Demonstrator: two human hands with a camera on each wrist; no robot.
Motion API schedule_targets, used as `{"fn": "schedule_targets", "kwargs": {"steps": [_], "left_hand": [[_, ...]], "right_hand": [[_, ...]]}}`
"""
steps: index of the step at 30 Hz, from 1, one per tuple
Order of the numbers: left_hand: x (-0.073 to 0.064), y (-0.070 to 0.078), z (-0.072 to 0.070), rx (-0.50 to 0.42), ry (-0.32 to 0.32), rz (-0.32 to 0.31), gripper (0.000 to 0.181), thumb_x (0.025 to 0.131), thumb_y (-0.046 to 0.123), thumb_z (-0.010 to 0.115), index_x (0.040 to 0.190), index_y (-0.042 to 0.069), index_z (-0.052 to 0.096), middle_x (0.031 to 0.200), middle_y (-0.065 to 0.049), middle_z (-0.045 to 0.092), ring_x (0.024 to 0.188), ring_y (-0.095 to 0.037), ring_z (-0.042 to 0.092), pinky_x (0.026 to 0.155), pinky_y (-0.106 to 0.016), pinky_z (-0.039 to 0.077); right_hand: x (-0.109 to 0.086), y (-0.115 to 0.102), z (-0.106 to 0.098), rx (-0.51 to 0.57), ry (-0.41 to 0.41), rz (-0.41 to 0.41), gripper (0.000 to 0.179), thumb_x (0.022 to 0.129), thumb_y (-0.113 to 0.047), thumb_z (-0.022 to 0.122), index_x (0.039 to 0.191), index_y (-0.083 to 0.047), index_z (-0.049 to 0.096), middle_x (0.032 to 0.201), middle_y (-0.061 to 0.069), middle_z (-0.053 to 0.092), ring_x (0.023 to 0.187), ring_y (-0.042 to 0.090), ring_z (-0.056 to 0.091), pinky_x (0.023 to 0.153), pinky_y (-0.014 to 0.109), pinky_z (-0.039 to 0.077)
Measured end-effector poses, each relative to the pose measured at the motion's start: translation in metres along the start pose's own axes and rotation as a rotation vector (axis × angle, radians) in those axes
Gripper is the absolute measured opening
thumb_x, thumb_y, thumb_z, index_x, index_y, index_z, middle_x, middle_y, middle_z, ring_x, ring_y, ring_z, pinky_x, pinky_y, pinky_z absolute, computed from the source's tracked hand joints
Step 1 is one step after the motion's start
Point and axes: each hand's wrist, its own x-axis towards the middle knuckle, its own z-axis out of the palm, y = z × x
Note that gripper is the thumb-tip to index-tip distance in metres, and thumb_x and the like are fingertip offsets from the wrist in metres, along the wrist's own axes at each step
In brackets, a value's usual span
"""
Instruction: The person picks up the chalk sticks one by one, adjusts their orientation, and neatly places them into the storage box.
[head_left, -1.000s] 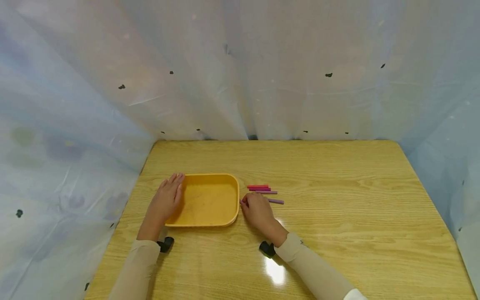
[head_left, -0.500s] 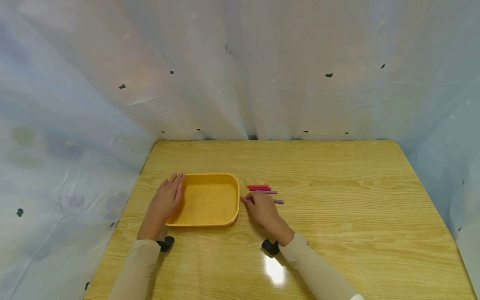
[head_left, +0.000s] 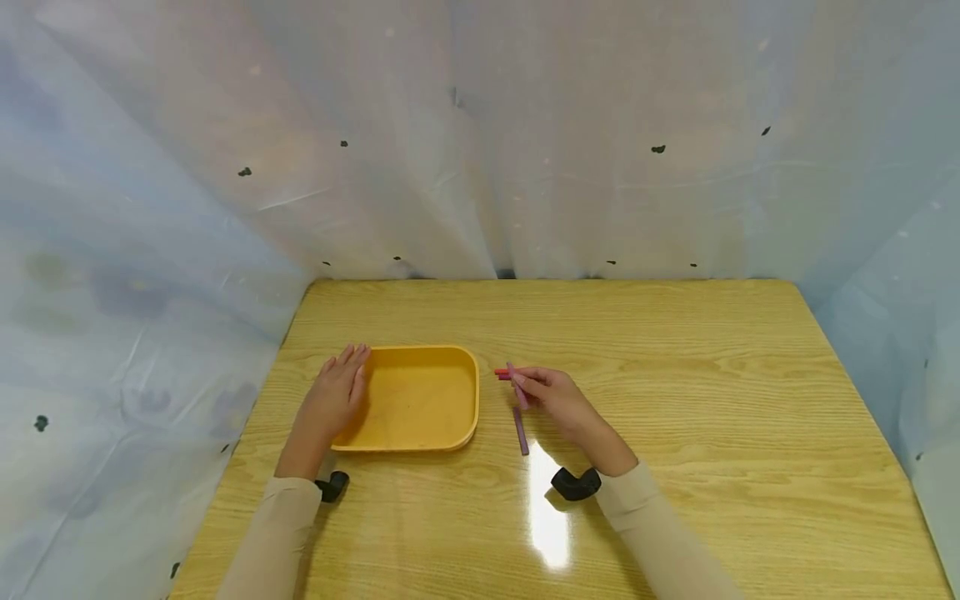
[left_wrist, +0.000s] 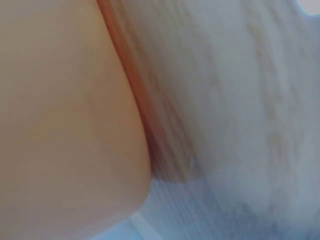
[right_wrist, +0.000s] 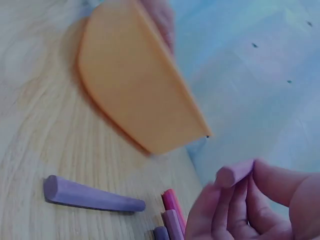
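My right hand point(head_left: 566, 404) pinches a pinkish-purple chalk-like stick point(head_left: 516, 385) between thumb and fingers, raised over the table to the right of the yellow tray point(head_left: 477, 400). In the right wrist view the held stick point(right_wrist: 235, 173) points one end at the camera. A second purple stick point(right_wrist: 95, 194) lies alone on the table, just nearer the person than the hand. Behind the hand, a red stick point(head_left: 501, 372) and its neighbours are partly covered. My left hand point(head_left: 335, 398) rests on the tray's left rim, fingers straight.
The right wrist view shows the ends of a pink stick point(right_wrist: 173, 205), a mauve stick point(right_wrist: 172, 224) and a dark purple stick point(right_wrist: 160, 233) side by side. Wood-grain table point(head_left: 712, 417) extends to the right. A pale curtain point(head_left: 570, 167) hangs behind and beside it.
My right hand has moved up and right from the tray's edge, lifting a stick. A purple stick now lies slanted in front of it. The left hand and tray have stayed put.
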Motion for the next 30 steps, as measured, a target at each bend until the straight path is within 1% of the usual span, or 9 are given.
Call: {"fn": "schedule_targets", "kwargs": {"steps": [2,6,7,11,13,17,22,26,30], "left_hand": [[0.000,0.000,0.000,-0.002,0.001,0.000,0.043,0.098,0.013,0.043,0.139,0.002,0.042,0.141,-0.016,0.041,0.132,-0.032,0.033,0.106,-0.053,0.024],[-0.002,0.001,0.000,-0.003,0.006,-0.001,0.042,0.098,0.013,0.043,0.139,0.002,0.042,0.141,-0.016,0.041,0.132,-0.033,0.034,0.106,-0.053,0.023],[-0.002,0.001,0.000,-0.003,0.006,-0.002,0.042,0.098,0.013,0.043,0.139,0.001,0.042,0.141,-0.016,0.041,0.132,-0.033,0.034,0.106,-0.053,0.023],[-0.004,0.000,0.000,-0.001,0.015,0.006,0.041,0.098,0.012,0.043,0.138,0.000,0.043,0.140,-0.017,0.042,0.131,-0.034,0.034,0.106,-0.053,0.024],[-0.005,0.000,-0.001,-0.002,0.020,0.011,0.041,0.098,0.012,0.044,0.138,0.000,0.043,0.140,-0.017,0.043,0.131,-0.034,0.035,0.105,-0.054,0.025],[-0.004,-0.001,0.000,0.003,0.026,0.017,0.041,0.098,0.012,0.044,0.137,0.000,0.044,0.139,-0.018,0.043,0.130,-0.034,0.036,0.104,-0.055,0.026],[-0.003,0.001,0.000,-0.002,0.015,0.004,0.041,0.099,0.013,0.043,0.138,0.000,0.043,0.140,-0.018,0.042,0.131,-0.034,0.034,0.105,-0.054,0.025],[-0.001,0.002,0.000,-0.004,0.008,-0.005,0.042,0.099,0.013,0.042,0.138,0.001,0.043,0.140,-0.017,0.042,0.132,-0.033,0.034,0.106,-0.053,0.024],[0.000,0.002,0.001,-0.006,-0.002,-0.010,0.042,0.099,0.013,0.042,0.139,0.001,0.042,0.141,-0.016,0.041,0.132,-0.033,0.033,0.107,-0.052,0.022]], "right_hand": [[-0.002,-0.002,-0.005,0.110,-0.039,0.034,0.044,0.097,-0.020,0.050,0.126,0.014,0.048,0.102,0.013,0.060,0.098,0.026,0.056,0.095,0.040,0.044],[-0.007,-0.004,-0.011,0.317,-0.116,0.089,0.047,0.098,-0.015,0.047,0.132,0.015,0.038,0.102,0.005,0.062,0.079,0.010,0.056,0.087,0.031,0.049],[-0.008,-0.004,-0.012,0.382,-0.145,0.100,0.045,0.099,-0.014,0.045,0.134,0.014,0.037,0.103,0.005,0.062,0.080,0.009,0.058,0.087,0.029,0.049],[-0.009,-0.002,-0.014,0.616,-0.246,0.135,0.032,0.100,-0.008,0.039,0.127,0.003,0.052,0.106,0.009,0.061,0.086,0.008,0.060,0.087,0.026,0.049],[-0.009,-0.001,-0.015,0.681,-0.281,0.141,0.031,0.101,-0.007,0.036,0.122,-0.003,0.058,0.108,0.010,0.061,0.088,0.009,0.061,0.089,0.027,0.048],[-0.009,-0.001,-0.016,0.732,-0.315,0.140,0.032,0.101,-0.007,0.034,0.118,-0.005,0.061,0.108,0.010,0.061,0.090,0.011,0.061,0.094,0.031,0.045],[-0.008,-0.004,-0.016,0.723,-0.331,0.124,0.030,0.101,-0.008,0.035,0.115,-0.006,0.061,0.108,0.007,0.062,0.093,0.012,0.060,0.096,0.031,0.043],[-0.008,-0.009,-0.012,0.704,-0.305,0.131,0.029,0.100,-0.008,0.037,0.113,-0.006,0.063,0.108,0.004,0.062,0.095,0.011,0.060,0.090,0.026,0.047],[-0.008,-0.016,-0.006,0.642,-0.269,0.125,0.026,0.100,-0.010,0.040,0.111,-0.006,0.063,0.111,0.006,0.062,0.095,0.011,0.060,0.085,0.024,0.049]]}}
